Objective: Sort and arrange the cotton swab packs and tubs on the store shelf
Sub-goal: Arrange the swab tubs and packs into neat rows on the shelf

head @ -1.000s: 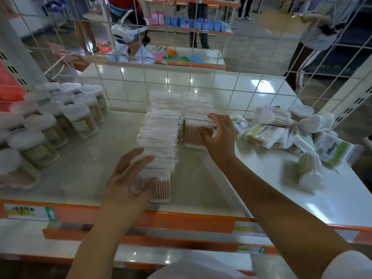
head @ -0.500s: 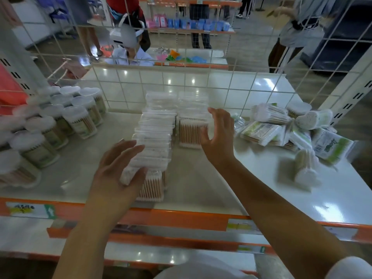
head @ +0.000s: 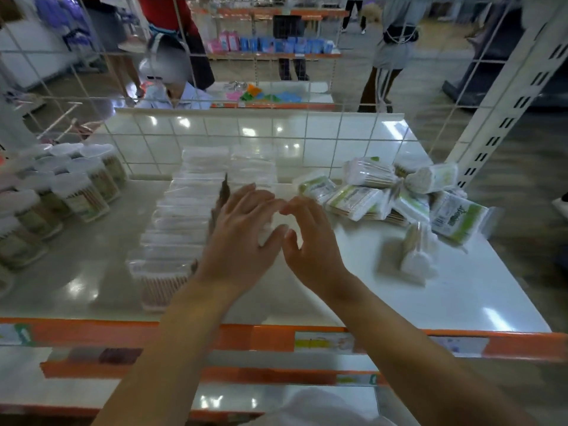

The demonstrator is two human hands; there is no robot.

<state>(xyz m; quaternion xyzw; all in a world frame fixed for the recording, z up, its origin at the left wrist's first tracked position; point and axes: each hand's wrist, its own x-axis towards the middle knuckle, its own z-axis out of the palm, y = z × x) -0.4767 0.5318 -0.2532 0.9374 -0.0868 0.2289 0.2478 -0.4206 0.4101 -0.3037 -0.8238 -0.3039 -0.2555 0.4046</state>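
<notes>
Two rows of clear rectangular cotton swab boxes run back along the white shelf (head: 461, 296): a long left row (head: 181, 216) and a shorter right row (head: 252, 167). My left hand (head: 239, 241) and my right hand (head: 310, 244) meet at the front of the right row. Together they cup its front swab box (head: 272, 226), fingers over the top and thumbs at the front; the box is mostly hidden and blurred. Round swab tubs (head: 86, 195) with white lids stand in rows at the left. A loose heap of bagged swab packs (head: 399, 195) lies at the right.
A white wire grid (head: 307, 130) backs the shelf. An orange price rail (head: 246, 336) runs along the front edge. One swab pack (head: 415, 256) lies apart near the right front. People stand in the aisle beyond the grid.
My left hand left the front box of the left row and swung right to join my right hand. My right hand drew back slightly toward me at the right row's front.
</notes>
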